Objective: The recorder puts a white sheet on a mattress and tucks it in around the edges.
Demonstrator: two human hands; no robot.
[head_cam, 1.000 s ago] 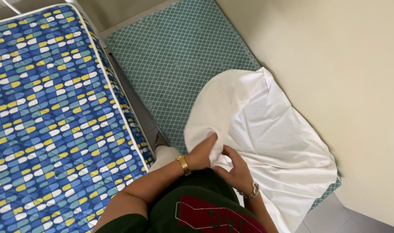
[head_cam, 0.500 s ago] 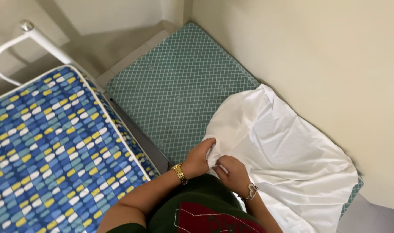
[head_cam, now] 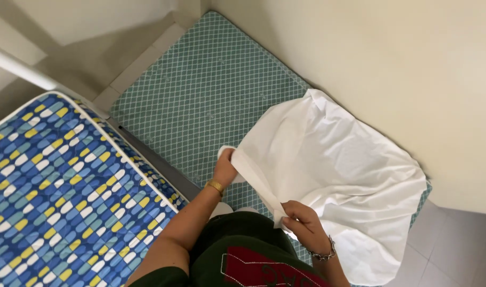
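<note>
A white sheet [head_cam: 333,165] lies spread over the right part of a green mattress with a white lattice pattern [head_cam: 200,95]. My left hand [head_cam: 224,167], with a gold watch on the wrist, grips the sheet's edge near its corner. My right hand [head_cam: 301,223], wearing a silver bracelet, grips the same edge lower down. The edge is pulled taut between the two hands.
A blue mattress with yellow, white and teal ovals [head_cam: 56,196] lies at the left, on a white metal frame [head_cam: 19,69]. A cream wall [head_cam: 392,64] runs along the right. Grey floor tiles [head_cam: 455,250] show at the bottom right.
My hands were bunched together on the sheet; they have moved apart, the left up and to the left, the right down, stretching the edge between them. The view has shifted.
</note>
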